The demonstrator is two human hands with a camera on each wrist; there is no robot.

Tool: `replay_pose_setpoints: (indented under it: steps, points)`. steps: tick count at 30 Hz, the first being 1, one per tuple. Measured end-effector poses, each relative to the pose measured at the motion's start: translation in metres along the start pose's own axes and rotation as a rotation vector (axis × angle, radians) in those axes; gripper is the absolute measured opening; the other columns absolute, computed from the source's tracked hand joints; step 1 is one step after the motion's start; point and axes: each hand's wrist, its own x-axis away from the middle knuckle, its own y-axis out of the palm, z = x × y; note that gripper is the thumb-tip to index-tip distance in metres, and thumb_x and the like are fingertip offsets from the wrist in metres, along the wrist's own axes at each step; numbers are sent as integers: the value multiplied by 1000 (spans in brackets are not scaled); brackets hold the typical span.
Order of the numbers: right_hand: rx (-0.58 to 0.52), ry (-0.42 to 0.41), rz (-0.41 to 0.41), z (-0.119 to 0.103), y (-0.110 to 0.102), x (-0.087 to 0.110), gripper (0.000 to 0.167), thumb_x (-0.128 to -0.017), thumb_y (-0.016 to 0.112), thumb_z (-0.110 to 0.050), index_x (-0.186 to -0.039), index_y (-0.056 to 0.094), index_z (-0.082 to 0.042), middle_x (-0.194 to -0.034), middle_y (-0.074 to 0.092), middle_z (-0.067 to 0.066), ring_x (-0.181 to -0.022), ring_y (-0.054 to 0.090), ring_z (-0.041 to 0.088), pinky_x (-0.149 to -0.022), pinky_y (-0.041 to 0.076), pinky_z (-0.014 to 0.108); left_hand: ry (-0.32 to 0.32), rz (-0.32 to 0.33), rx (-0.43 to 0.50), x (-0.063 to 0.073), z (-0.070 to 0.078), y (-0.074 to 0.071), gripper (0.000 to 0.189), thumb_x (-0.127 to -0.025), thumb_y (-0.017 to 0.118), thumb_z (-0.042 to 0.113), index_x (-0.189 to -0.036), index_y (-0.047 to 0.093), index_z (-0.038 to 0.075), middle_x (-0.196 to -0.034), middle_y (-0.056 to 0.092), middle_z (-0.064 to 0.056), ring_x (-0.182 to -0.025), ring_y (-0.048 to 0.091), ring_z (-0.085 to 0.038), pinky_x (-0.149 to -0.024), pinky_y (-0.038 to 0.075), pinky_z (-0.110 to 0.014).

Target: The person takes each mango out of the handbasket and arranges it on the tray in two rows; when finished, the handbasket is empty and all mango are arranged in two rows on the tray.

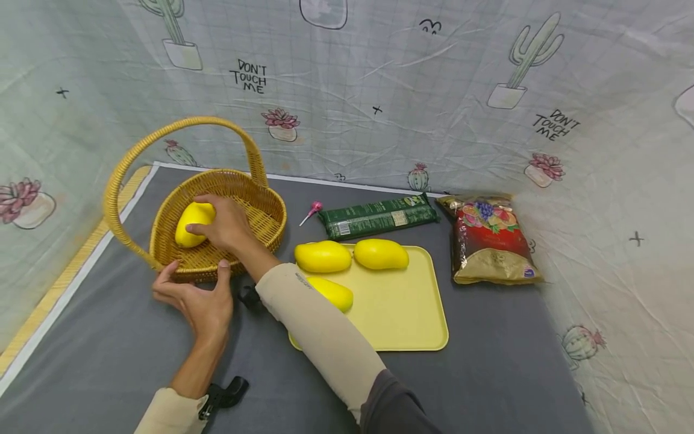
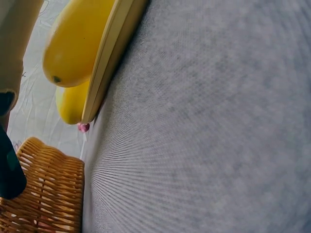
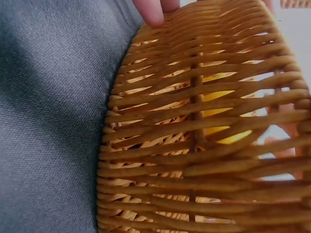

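Note:
Inside the yellow wicker basket, at its left side, lies a yellow mango. My right hand reaches in over the near rim and grips that mango between thumb and fingers. My left hand touches the outside of the basket's near wall, thumb and fingers spread wide apart. In the right wrist view, fingertips meet the woven wall and the mango shows through the gaps. On the yellow tray lie three more mangoes, one partly behind my right forearm.
A pink lollipop lies between the basket and a long green packet. To the right stands a red and gold bag. The basket's tall handle arches above it. A printed cloth hangs behind the grey tabletop.

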Motion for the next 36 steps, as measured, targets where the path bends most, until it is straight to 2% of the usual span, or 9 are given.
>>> replay_pose_setpoints:
  steps: [3,6,9,16,20,23,27,32,36]
  points:
    - [30,-9,-40,-2,4,-5,59,-94,80,-47,-149,59,-39,-147,61,-18,-131,59,3,-99,46,17,-8,1,-10,-1,-1,0,67,-88,81,20,-134,35,2,-132,21,3,-139,28,-24,-104,22,-34]
    - [78,-15,-72,-4,7,-8,61,-92,80,-50,-149,59,-41,-144,63,-17,-127,59,3,-92,46,16,-8,1,-38,-5,-12,0,76,-88,83,22,-139,32,-3,-134,21,5,-138,29,-20,-102,23,-33]
    - [136,-9,-93,-5,9,-7,61,-91,82,-51,-147,59,-43,-139,64,-17,-126,57,2,-89,45,16,-7,-8,-48,-7,-22,0,77,-87,84,24,-140,33,0,-134,21,8,-139,29,-18,-103,24,-34]
    - [204,-56,-155,-7,6,-5,60,-91,83,-44,-146,60,-44,-145,60,-21,-135,54,2,-101,44,17,-11,-11,-37,-7,-24,0,72,-88,84,24,-139,35,7,-136,23,7,-140,30,-20,-105,26,-36]
    - [207,-78,-220,-8,1,-2,59,-93,83,-39,-147,61,-42,-148,59,-20,-133,55,2,-95,44,16,-10,-4,-30,-7,-24,-2,71,-89,83,26,-138,35,9,-137,23,7,-140,31,-20,-107,27,-38]
    - [203,-79,-238,-9,-4,1,59,-93,83,-38,-147,61,-42,-151,57,-20,-133,55,1,-92,43,15,-3,-2,-26,-8,-24,-2,70,-90,82,29,-137,36,8,-136,23,8,-138,30,-17,-104,25,-35]
    - [208,-105,-226,-10,-14,6,60,-93,83,-38,-149,60,-41,-153,56,-21,-137,53,0,-101,42,15,10,2,-22,-9,-25,-2,66,-90,82,29,-133,36,9,-133,22,9,-137,28,-13,-103,23,-32]
    - [204,-141,-216,-11,-30,17,62,-94,81,-38,-151,57,-41,-154,55,-20,-142,51,1,-110,41,17,17,6,-19,-9,-25,-1,64,-89,83,24,-131,36,11,-133,22,9,-140,27,-11,-116,22,-37]
    - [187,-189,-209,-12,-47,28,62,-95,81,-34,-153,57,-37,-157,53,-19,-146,47,2,-115,37,18,12,1,-22,-8,-25,0,65,-89,83,24,-131,36,10,-134,23,9,-140,27,-12,-117,22,-36]
